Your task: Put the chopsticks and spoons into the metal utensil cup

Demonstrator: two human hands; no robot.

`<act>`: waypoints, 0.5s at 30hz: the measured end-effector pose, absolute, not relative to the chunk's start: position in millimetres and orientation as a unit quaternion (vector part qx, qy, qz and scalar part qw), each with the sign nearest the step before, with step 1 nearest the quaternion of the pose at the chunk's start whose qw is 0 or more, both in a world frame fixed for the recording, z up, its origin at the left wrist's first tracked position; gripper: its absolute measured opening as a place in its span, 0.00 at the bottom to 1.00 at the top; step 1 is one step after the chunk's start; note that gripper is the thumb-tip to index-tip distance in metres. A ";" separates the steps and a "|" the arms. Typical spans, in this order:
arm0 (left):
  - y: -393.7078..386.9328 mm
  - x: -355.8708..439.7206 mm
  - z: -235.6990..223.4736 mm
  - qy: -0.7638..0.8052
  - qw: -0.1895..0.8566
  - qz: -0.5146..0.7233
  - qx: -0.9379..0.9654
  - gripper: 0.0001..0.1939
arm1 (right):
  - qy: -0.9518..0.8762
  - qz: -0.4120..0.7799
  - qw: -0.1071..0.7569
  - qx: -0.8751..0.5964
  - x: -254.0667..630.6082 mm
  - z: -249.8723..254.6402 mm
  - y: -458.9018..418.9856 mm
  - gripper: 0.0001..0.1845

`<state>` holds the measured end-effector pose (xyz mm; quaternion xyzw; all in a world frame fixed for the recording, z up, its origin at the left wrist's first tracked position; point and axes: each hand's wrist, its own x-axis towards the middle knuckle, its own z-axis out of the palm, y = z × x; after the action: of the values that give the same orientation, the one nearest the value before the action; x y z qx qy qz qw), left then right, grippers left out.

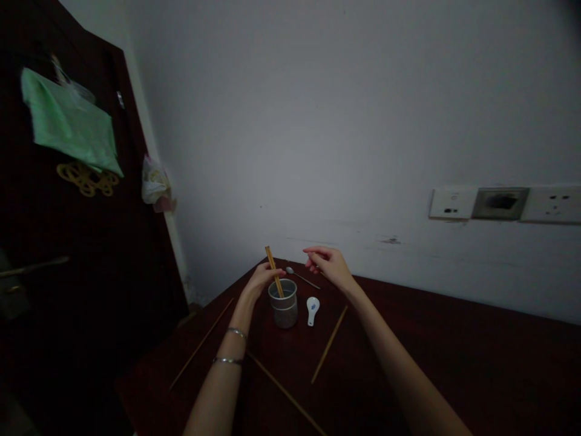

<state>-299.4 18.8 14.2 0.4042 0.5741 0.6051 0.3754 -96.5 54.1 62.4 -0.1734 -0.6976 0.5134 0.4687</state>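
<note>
Chopsticks [274,271] lean inside a metal cup [285,313], the left hand [261,280] closed around them.
The cup stands on the dark table [408,339], just beside a white spoon [313,307]; near a metal spoon [305,280], the right hand [330,265] curls its fingers, its grip too unclear to tell.

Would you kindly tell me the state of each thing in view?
Metal cup: upright
Chopsticks: tilted, partly inside the cup, held by the left hand
Right hand: raised, nothing visibly held
Metal spoon: lying on the table
White spoon: also lying there
Three loose sticks: lying apart
Green cloth: hanging
Plastic bag: hanging
</note>
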 end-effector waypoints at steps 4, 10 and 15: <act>14.7 -296.3 19.7 0.572 0.397 0.599 0.395 0.13 | -0.709 0.499 0.463 -0.182 -88.4 62.7 54.7 0.16; 8.8 -294.2 28.6 0.576 0.402 0.593 0.394 0.08 | -0.709 0.476 0.476 -0.211 -74.8 66.0 60.2 0.16; -4.4 -294.2 53.8 0.559 0.361 0.636 0.390 0.10 | -0.707 0.467 0.484 -0.218 -71.3 69.9 59.6 0.15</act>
<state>-294.2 -4.4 53.8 0.3898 0.5590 0.6364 0.3614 -71.3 59.6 69.9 -0.2180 -0.7074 0.4666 0.4841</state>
